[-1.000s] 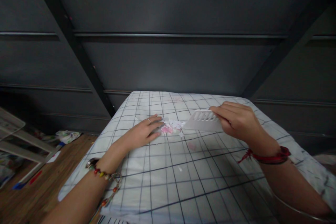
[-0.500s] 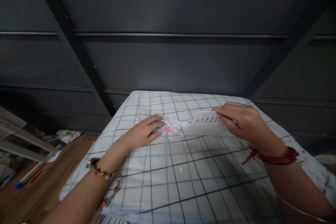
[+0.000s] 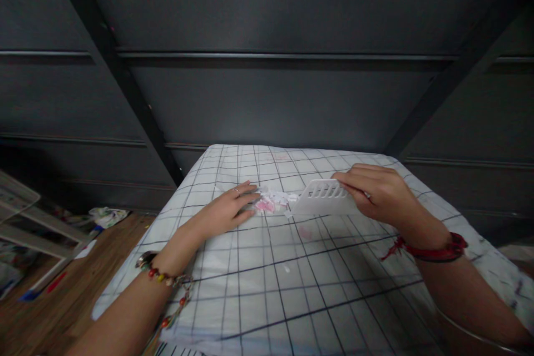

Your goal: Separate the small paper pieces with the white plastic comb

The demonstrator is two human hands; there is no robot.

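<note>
Pinching a white slotted plate point(image 3: 321, 204) near its right end, the right hand point(image 3: 377, 194) has it tilted over the checked cloth point(image 3: 254, 289), its free end just beside a small heap of white and pink scraps point(image 3: 271, 201). Whether its lower edge touches the cloth I can't tell from here. The left hand point(image 3: 231, 210) lies relaxed, fingers parted, their tips at the heap's left side. One loose scrap point(image 3: 286, 268) sits nearer the person. A beaded bracelet point(image 3: 164, 278) circles the left wrist, a red cord point(image 3: 442, 247) the right
</note>
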